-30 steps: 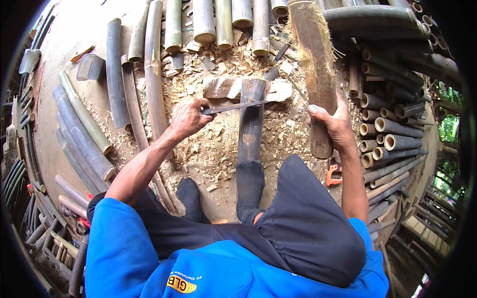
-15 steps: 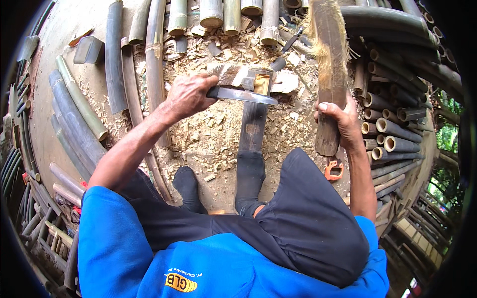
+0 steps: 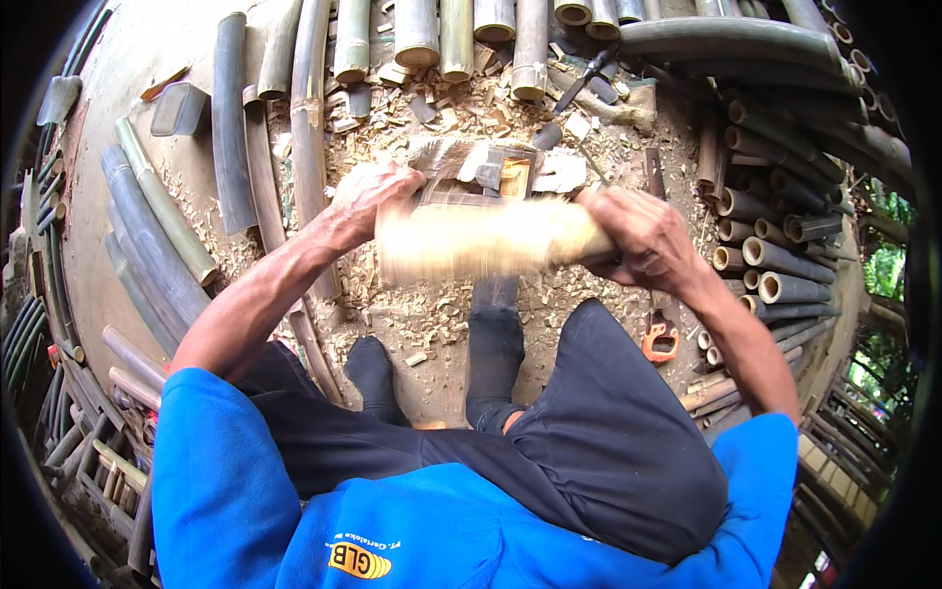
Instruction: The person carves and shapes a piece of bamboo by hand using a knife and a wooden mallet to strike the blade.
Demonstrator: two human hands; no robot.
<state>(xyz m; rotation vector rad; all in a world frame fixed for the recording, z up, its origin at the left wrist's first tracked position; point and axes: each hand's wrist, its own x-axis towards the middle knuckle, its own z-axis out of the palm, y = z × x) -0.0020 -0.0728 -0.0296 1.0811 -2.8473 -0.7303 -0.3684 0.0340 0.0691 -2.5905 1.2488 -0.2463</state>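
Note:
My right hand (image 3: 643, 234) grips one end of a thick wooden club (image 3: 496, 239), smeared by motion and lying crosswise in front of me. Its worn, fibrous length reaches over to my left hand (image 3: 378, 191), which is closed round the handle of a large knife. The club hides most of the knife's blade. Beneath them, a dark bamboo piece (image 3: 496, 292) extends from my foot toward a rough wooden block (image 3: 446, 157). Where the blade meets the bamboo cannot be seen.
Wood chips (image 3: 427, 319) litter the ground around my feet. Bamboo poles (image 3: 417, 44) lie ahead, with more stacked tubes (image 3: 780, 285) at right and long poles (image 3: 147, 226) at left. An orange-handled saw (image 3: 660, 342) lies by my right knee; a clear plastic container (image 3: 180, 108) sits far left.
My right hand has brought the club from upright on the right down and leftward, over the knife. The left hand stays in nearly the same place with the knife.

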